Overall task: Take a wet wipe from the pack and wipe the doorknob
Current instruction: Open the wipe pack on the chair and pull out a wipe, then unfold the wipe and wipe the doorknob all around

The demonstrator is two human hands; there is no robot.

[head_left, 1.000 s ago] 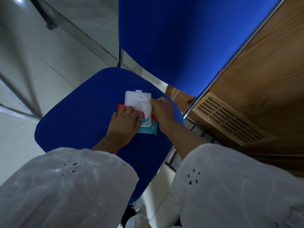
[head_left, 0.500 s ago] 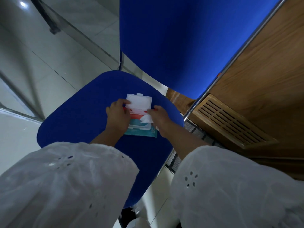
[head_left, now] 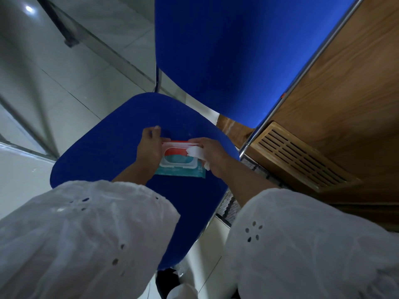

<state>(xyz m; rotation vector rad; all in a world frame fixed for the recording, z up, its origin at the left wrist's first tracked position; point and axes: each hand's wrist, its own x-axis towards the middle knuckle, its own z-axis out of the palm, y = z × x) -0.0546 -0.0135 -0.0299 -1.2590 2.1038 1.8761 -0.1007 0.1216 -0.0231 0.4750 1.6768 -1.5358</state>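
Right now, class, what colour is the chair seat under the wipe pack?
The chair seat is solid deep blue, seen in the head view.

Dim, cool indoor light. A small bright glare spot sits on the glossy pale tiled floor [head_left: 54, 67] at upper left. The saturated blue fabric chair seat [head_left: 112, 152] reads flat and shadowless. Wide-angle distortion bends lines near the edges; the white eyelet fabric sleeves [head_left: 302, 244] up close are soft and slightly blurred.

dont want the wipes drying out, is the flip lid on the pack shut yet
Not fully shut: the white plastic flip lid is tilted low over the teal wet-wipe pack, but the oval opening still shows.
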